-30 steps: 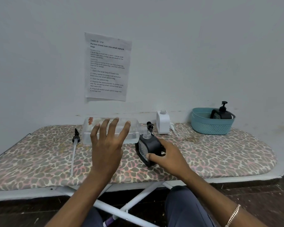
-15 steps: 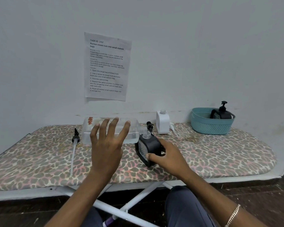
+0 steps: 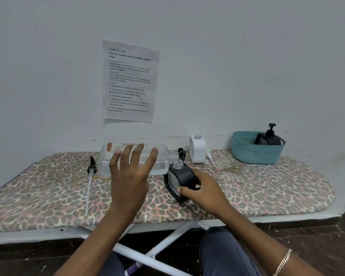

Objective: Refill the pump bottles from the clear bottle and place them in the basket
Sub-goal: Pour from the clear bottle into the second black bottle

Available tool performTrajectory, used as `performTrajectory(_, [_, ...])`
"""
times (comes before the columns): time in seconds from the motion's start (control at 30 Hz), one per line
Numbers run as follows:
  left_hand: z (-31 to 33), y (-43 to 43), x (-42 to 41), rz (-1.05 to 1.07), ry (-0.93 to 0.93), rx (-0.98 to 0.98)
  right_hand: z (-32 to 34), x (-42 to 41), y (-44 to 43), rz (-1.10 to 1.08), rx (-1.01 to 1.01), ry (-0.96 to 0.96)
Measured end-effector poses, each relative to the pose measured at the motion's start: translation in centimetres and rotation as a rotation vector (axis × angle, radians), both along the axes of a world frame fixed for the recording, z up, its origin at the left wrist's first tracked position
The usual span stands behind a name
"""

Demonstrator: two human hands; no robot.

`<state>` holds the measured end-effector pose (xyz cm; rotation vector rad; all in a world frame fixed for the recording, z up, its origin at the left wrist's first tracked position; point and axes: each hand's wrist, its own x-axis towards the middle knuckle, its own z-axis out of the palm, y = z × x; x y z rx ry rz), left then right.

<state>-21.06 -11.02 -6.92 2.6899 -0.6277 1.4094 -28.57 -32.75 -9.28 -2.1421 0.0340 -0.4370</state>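
Observation:
A large clear bottle (image 3: 106, 156) lies sideways over the leopard-print board (image 3: 48, 196), a little liquid in its lower side. My left hand (image 3: 129, 176) holds it with fingers spread across its near side. Its neck points right, just above the open mouth of a black bottle (image 3: 179, 176) with no pump. My right hand (image 3: 205, 192) grips that black bottle, which tilts left. At the far right, a teal basket (image 3: 255, 154) holds another black pump bottle (image 3: 269, 136). A white bottle (image 3: 197, 150) without a pump stands by the wall.
A black pump with a long white tube (image 3: 91, 172) lies on the board at left. Another black pump (image 3: 181, 153) lies behind the held black bottle, and a white pump (image 3: 209, 156) lies beside the white bottle. A printed sheet (image 3: 129, 80) hangs on the wall.

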Motion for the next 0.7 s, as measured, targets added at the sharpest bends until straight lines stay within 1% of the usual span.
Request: performTrajectory(0.7, [-0.02, -0.05, -0.01, -0.017, -0.005, -0.013, 0.13, -0.13, 0.08, 0.004, 0.015, 0.002])
